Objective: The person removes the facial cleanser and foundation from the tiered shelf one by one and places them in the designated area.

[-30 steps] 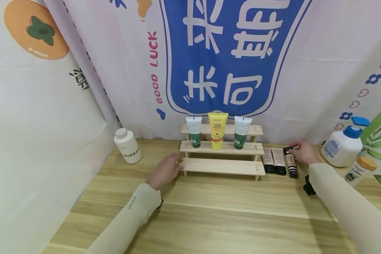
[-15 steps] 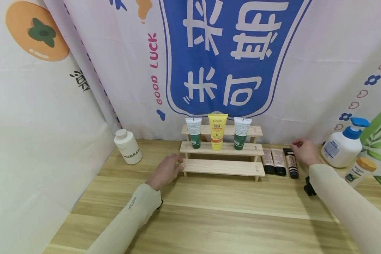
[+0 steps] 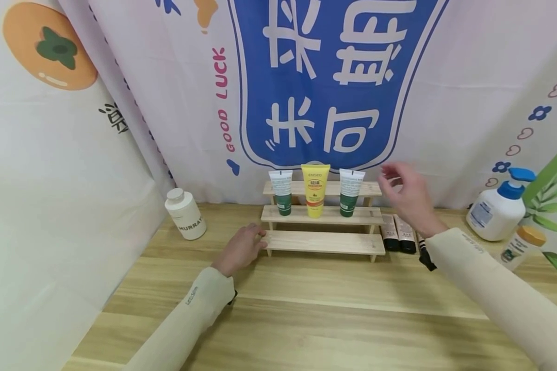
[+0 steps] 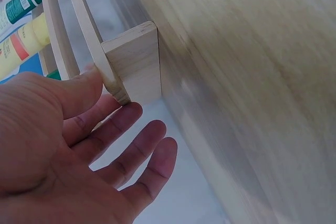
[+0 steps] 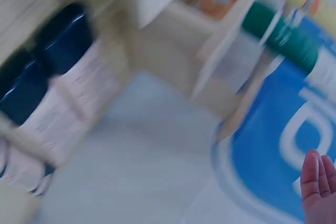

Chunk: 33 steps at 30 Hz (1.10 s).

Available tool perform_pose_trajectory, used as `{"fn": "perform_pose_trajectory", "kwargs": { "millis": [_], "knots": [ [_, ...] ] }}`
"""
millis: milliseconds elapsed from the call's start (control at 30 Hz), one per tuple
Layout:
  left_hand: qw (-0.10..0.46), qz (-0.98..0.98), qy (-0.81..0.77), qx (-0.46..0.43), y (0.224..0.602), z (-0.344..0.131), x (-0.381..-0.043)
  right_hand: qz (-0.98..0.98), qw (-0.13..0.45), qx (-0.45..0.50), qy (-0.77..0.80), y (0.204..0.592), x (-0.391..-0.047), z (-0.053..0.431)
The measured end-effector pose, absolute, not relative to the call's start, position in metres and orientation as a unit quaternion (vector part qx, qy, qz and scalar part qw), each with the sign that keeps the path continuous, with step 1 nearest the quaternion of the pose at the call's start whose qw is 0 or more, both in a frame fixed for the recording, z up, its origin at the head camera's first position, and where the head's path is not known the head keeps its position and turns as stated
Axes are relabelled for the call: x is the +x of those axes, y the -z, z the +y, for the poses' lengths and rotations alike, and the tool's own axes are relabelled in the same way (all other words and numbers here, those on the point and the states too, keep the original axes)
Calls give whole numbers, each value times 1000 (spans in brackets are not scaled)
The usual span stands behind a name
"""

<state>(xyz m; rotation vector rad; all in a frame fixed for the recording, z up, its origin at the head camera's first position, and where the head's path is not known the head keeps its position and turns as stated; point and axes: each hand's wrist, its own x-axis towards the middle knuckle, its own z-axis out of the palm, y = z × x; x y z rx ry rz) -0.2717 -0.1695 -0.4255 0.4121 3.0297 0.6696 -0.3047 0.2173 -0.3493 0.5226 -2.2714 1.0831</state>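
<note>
"Where do we have the wooden stand?"

"On the tabletop, its back near the foot of the curtain. Our left hand is at its left end. There the thumb and a finger pinch the end of the lowest shelf, the remaining fingers curving loosely apart below."

"And our right hand?"

"Raised near the right end of the top shelf, fingers loosely bent, holding nothing that we can see. From the right wrist, a strip of curtain shows between our fingertips and that shelf's edge."

"What room do we get along the tiers?"

"Three tubes stand on the middle shelf: a yellow tube between two green-and-white tubes, with a gap on either side of it. The board runs on past the outer pair at both ends."

"The right side looks tighter."

"It is. Two pink tubes lie side by side just beside the stand, caps toward us. A striped tube next to them is mostly hidden by our right arm. Farther right, the pump bottle and the orange-capped bottle stand close together."

"And to the left?"

"Looser: the white bottle stands near the table's left edge, apart from our left hand. In front, the wood stretches toward us between our sleeves."
</note>
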Motion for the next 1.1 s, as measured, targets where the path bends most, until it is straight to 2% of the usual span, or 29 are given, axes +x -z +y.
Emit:
{"fn": "perform_pose_trajectory", "kwargs": {
  "millis": [233, 433, 800, 1100],
  "knots": [
    [-3, 967, -216, 137, 426, -170, -273, -826, 297, 257, -404, 346, -305, 186],
    [-3, 965, -222, 138, 425, -170, -273, -824, 305, 255, -403, 352, -310, 178],
    [1, 964, -229, 136, 423, -170, -271, -826, 285, 221, -433, 365, -314, 167],
    [1, 964, -228, 138, 424, -171, -270, -818, 286, 216, -450, 368, -308, 167]
  ]
}}
